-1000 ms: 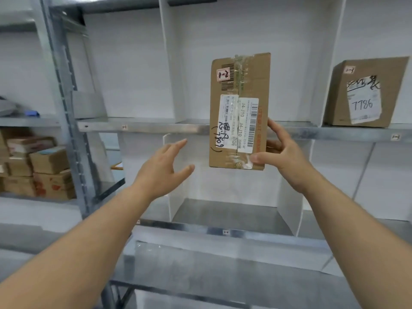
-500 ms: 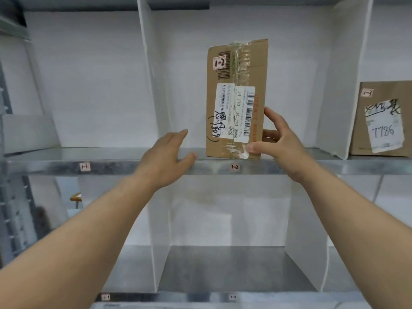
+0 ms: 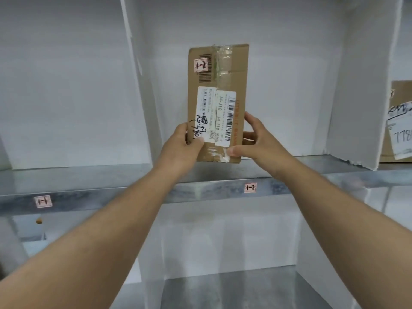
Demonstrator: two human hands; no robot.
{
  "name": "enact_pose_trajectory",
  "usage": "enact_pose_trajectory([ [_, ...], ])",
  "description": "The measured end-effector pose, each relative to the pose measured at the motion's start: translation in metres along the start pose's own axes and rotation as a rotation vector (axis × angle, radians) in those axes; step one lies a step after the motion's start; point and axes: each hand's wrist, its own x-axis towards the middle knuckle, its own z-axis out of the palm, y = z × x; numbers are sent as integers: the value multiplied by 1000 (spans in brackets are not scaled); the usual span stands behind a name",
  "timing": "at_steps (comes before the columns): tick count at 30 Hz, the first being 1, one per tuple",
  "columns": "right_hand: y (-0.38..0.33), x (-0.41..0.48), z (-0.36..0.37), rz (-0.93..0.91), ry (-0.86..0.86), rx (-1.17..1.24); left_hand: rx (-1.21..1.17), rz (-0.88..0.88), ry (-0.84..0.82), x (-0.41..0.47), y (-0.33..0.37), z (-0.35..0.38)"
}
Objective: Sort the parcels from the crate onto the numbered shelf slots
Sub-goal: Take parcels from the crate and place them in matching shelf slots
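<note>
1. Centrally, a tall brown parcel (image 3: pixel 218 103) stands upright in the middle slot of the metal shelf (image 3: pixel 89 177). Its bottom edge meets the shelf surface, but whether its weight rests there cannot be told.
2. The left hand (image 3: pixel 181 150) grips the parcel's lower corner at 7 o'clock, thumb on the front face and fingers round the left edge.
3. The right hand (image 3: pixel 262 144) grips the lower corner at 5 o'clock, thumb pressed on the taped front and fingers wrapped round the right side.
4. White labels with barcodes and handwriting cover the parcel's front. A pink sticker (image 3: pixel 200 65) sits near its top at 11 o'clock.
5. On the shelf's front lip, a tag (image 3: pixel 250 187) marked "1-2" sits just below the parcel at 5 o'clock. A second tag (image 3: pixel 43 201) marked "1-1" lies well apart at 8 o'clock.
6. A left divider (image 3: pixel 138 85) and a right divider (image 3: pixel 356 85), both white, wall the slot.
7. Beyond the right divider, at 3 o'clock, another box (image 3: pixel 399 121) with a white label is cut off by the frame edge.
8. A lower shelf (image 3: pixel 234 291) shows at 6 o'clock.
</note>
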Motion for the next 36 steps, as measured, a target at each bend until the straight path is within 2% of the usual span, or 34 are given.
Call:
enact_pose_trajectory([
  [11, 4, 3, 20, 50, -113, -304, 168, -200, -56, 6, -17, 6],
  [20, -1, 0, 18, 91, -114, -365, 122, -223, -55, -1, -6, 2],
  [27, -3, -16, 6, 73, -9, -451, 179, -100, 23, -26, 16, -3],
  [32, -14, -46, 1, -102, 131, -657, 372, 103, 89, -63, 34, -2],
  [36, -19, -83, 5, -253, 93, -733, 501, 147, 118, -103, 31, 1],
])
